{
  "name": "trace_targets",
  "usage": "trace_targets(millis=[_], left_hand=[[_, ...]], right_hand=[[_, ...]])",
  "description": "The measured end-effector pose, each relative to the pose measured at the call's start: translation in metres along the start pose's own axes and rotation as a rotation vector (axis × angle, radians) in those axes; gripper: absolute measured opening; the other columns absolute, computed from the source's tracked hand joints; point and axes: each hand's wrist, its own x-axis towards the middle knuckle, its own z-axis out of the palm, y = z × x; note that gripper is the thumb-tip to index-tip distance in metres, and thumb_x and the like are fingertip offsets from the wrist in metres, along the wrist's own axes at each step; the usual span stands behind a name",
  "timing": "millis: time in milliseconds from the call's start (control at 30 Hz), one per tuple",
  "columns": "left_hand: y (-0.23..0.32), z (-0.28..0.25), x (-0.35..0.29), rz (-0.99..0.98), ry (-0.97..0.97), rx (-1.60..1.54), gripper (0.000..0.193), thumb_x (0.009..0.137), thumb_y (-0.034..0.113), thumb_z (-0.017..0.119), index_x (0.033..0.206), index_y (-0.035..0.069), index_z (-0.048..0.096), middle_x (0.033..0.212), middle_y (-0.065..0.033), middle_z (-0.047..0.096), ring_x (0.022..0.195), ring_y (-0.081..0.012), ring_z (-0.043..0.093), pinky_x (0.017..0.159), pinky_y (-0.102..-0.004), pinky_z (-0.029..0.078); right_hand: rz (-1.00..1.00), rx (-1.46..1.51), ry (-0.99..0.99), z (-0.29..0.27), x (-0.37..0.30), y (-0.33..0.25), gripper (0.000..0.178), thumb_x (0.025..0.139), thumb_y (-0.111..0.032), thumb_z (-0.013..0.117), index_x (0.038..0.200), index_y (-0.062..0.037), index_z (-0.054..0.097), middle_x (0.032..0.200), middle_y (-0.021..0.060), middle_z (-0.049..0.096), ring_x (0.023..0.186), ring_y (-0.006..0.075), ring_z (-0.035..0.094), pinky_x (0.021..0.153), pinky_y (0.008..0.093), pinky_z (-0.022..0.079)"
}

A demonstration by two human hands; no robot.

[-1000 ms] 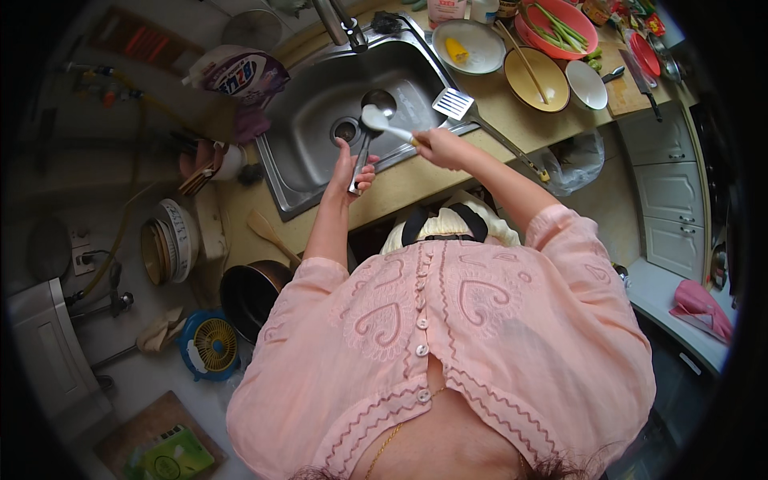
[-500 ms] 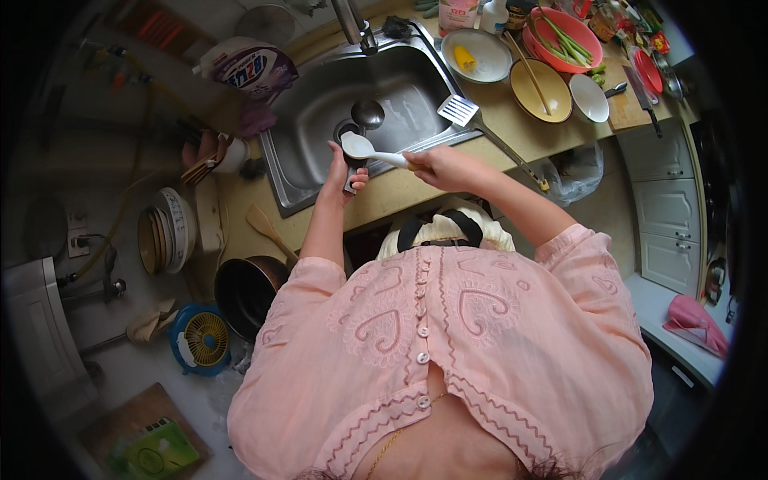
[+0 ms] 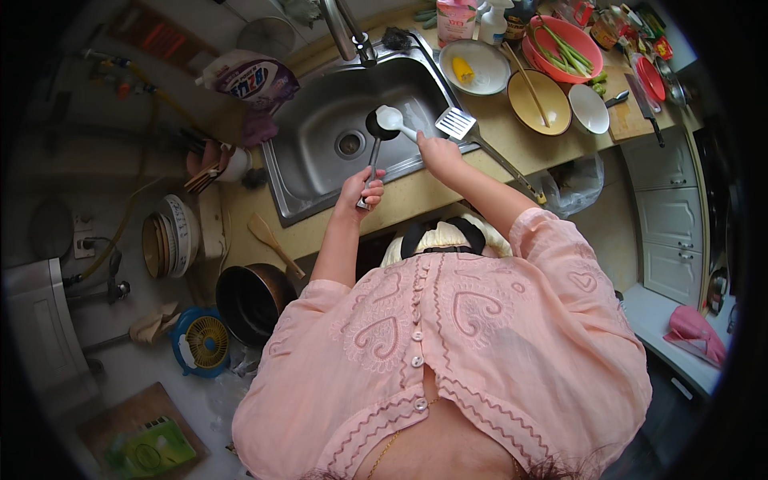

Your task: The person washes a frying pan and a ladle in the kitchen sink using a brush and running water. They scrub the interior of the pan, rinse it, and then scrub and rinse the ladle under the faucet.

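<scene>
My left hand (image 3: 364, 193) is wrapped round the handle of a metal ladle (image 3: 374, 152) above the near edge of the sink (image 3: 312, 172). The ladle's dark bowl points away from me, over the basin. In my right hand (image 3: 439, 154) is a white round-headed tool (image 3: 390, 118) with a white handle; its exact kind does not show. Its head lies over the ladle's bowl and partly covers it. Just right of my right hand, a slotted turner (image 3: 456, 123) rests across the sink's rim and counter.
The faucet (image 3: 346, 32) stands behind the basin. Right of the sink are a white bowl with something yellow (image 3: 490, 76), a yellow bowl (image 3: 528, 114) and a pink basin of green stalks (image 3: 592, 68). A knife (image 3: 644, 108) lies on a cutting board. A dark pot (image 3: 252, 300) stands lower left.
The head of the white tool has moved away from me and right, onto the ladle's bowl. My left hand and the ladle's handle have shifted right.
</scene>
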Motion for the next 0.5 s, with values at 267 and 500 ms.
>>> trace_targets(millis=[267, 500], left_hand=[[-0.015, 0.028, 0.004, 0.08, 0.078, 0.102, 0.026, 0.096, 0.026, 0.035, 0.099, 0.001, 0.043, 0.06, 0.0009, 0.036, 0.038, -0.0027, 0.027, 0.031, -0.017, 0.022], [-0.024, 0.034, 0.008, 0.133, 0.175, 0.085, 0.026, 0.096, 0.026, 0.035, 0.099, 0.001, 0.042, 0.06, 0.0011, 0.036, 0.038, -0.0024, 0.028, 0.031, -0.017, 0.022]], right_hand=[[-0.139, -0.022, 0.065, -0.027, 0.025, 0.013, 0.021, 0.088, -0.015, 0.042, 0.096, -0.005, 0.059, 0.071, 0.0101, 0.064, 0.066, 0.0261, 0.064, 0.053, 0.0359, 0.05], [-0.314, -0.021, -0.067, -0.041, 0.026, 0.011, 0.018, 0.085, -0.011, 0.045, 0.095, -0.0027, 0.057, 0.07, 0.0094, 0.064, 0.065, 0.0259, 0.064, 0.053, 0.0363, 0.05]])
